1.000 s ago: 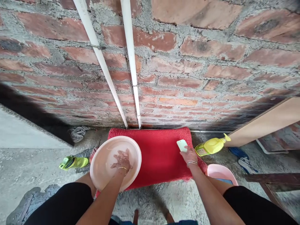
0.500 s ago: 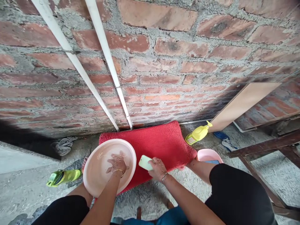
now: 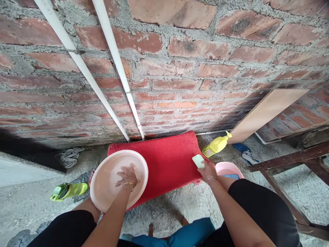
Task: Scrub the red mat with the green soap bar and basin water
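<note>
My left hand (image 3: 129,176) is inside the pale pink basin (image 3: 97,192), in clear water, with its fingers spread and nothing seen in them. The basin stands on the left part of a red cloth (image 3: 169,157). Over the cloth's right end, my right hand (image 3: 207,170) grips the lower end of a pale green phone case (image 3: 197,161), flat with rounded corners; whether a phone is inside cannot be told. A yellow pump bottle (image 3: 215,145) leans just beyond that hand. To its right sits a small pink tub (image 3: 226,167) with a flat blue thing (image 3: 231,176) in it.
A green bottle (image 3: 69,190) lies on the concrete floor left of the basin. Behind the cloth rises a brick wall (image 3: 174,84) with two white pipes (image 3: 117,60). A tan board (image 3: 267,113) leans at right, near a dark wooden frame (image 3: 282,159). My knees flank the cloth.
My right hand has moved right with the phone case, from beside the basin to the cloth's right end. The left hand stays in the water, its fingers still spread.
</note>
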